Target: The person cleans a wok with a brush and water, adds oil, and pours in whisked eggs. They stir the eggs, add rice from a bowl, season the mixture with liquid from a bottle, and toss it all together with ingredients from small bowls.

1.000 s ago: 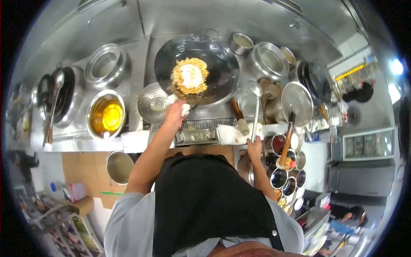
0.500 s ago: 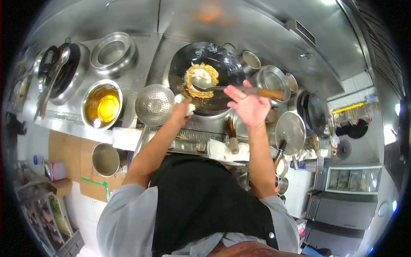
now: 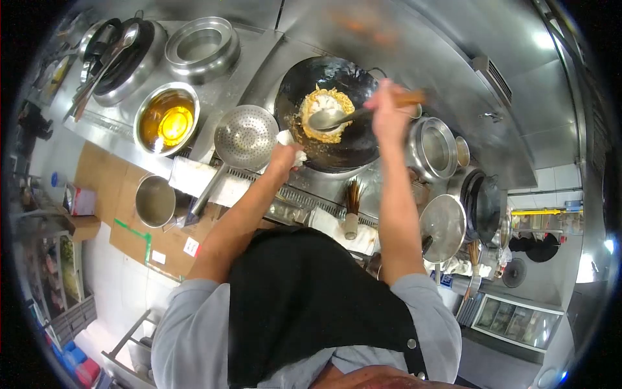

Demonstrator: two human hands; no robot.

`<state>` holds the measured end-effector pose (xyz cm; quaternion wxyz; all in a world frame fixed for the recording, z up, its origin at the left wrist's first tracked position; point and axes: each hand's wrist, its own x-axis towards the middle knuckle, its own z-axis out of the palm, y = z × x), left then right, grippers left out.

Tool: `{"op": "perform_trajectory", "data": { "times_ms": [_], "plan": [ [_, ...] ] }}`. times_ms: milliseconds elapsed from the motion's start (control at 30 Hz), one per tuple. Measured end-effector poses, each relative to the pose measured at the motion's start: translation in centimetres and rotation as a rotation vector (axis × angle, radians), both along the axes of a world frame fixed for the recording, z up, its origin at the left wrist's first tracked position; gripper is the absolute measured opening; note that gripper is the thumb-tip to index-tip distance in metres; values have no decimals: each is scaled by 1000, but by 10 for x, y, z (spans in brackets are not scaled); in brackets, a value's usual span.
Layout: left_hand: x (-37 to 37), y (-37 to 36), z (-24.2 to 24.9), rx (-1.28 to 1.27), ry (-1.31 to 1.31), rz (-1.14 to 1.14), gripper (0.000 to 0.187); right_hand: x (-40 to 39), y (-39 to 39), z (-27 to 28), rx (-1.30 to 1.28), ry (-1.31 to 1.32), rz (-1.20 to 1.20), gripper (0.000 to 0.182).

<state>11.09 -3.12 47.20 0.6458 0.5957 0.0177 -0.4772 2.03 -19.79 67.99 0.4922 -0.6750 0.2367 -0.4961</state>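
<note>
A black wok [image 3: 363,142] holds yellow-brown food [image 3: 346,97] with a white mass on top. My left hand [image 3: 285,159] is closed round a folded white cloth [image 3: 285,137] at the wok's near-left rim. Over the wok, my right hand [image 3: 387,117], slightly blurred, grips the shaft of a ladle [image 3: 322,119] close to its wooden handle. The ladle's bowl lies against the food. Just left of the wok is a perforated strainer [image 3: 246,137], its handle slanting toward me past my left forearm.
A steel bowl of golden oil [image 3: 175,126] stands left of the strainer. Lidded steel pots [image 3: 202,42] sit behind it. Below the wok lies a bamboo brush [image 3: 352,220]. At the right are a mesh strainer [image 3: 443,227], a round steel container [image 3: 435,146] and stacked dark woks [image 3: 486,204].
My right hand has gone from an open palm under the ladle's shaft to a grip on it, raised higher. The whole view has swung, shifting the stove's things.
</note>
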Motion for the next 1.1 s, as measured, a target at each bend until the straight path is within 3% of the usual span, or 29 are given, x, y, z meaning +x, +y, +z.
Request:
{"op": "perform_trajectory", "data": {
  "times_ms": [33,67,133,200,267,333,400,433,500,567,667,700,800,833,900,967,1000,1067,1100],
  "plan": [
    [0,-1,-2,11,6,-16,22,8,-23,-33,4,-5,146,33],
    [1,-4,1,0,-12,22,21,11,-29,-25,18,-52,257,29],
    [-5,-2,4,-3,-36,81,20,8,-38,-7,-22,74,128,30],
    [-7,-1,5,9,-61,59,22,-13,-43,22,-82,0,24,31],
    [-7,-3,5,3,-81,72,23,-48,-42,39,-53,-208,9,30],
    [-11,-4,4,-14,-102,99,25,-57,-64,4,-250,-349,78,31],
    [-12,-4,-8,32,-116,86,25,-33,-75,-47,-160,28,85,33],
    [-9,-8,-11,48,-127,85,25,-23,-76,-37,-106,8,170,32],
    [-7,-8,-6,61,-147,67,25,-32,-57,15,-67,-39,68,31],
    [-9,-8,-12,60,-135,50,24,-63,-53,21,6,-165,83,26],
    [-6,-5,-15,56,-121,39,24,-72,-57,-49,-325,183,197,25],
    [-8,-4,-10,66,-119,31,24,-68,-75,-66,-403,293,334,22],
    [-8,-5,-11,77,-125,42,23,-69,-65,-5,-10,-121,248,18],
    [-6,-8,-12,74,-129,57,22,-79,-76,5,-51,-231,301,20],
    [-6,-8,-14,83,-129,48,23,-63,-78,-15,-324,-220,122,24],
    [-8,-5,-12,95,-138,25,25,-49,-87,-68,-88,66,156,29],
    [-11,-5,-7,95,-140,18,26,-44,-87,-62,-48,92,287,30],
    [-7,-4,-4,116,-153,1,27,-42,-57,-6,-88,1,241,29],
    [-6,-6,-7,132,-154,-6,27,-40,-58,-20,-70,-95,228,29]
  ]
}}
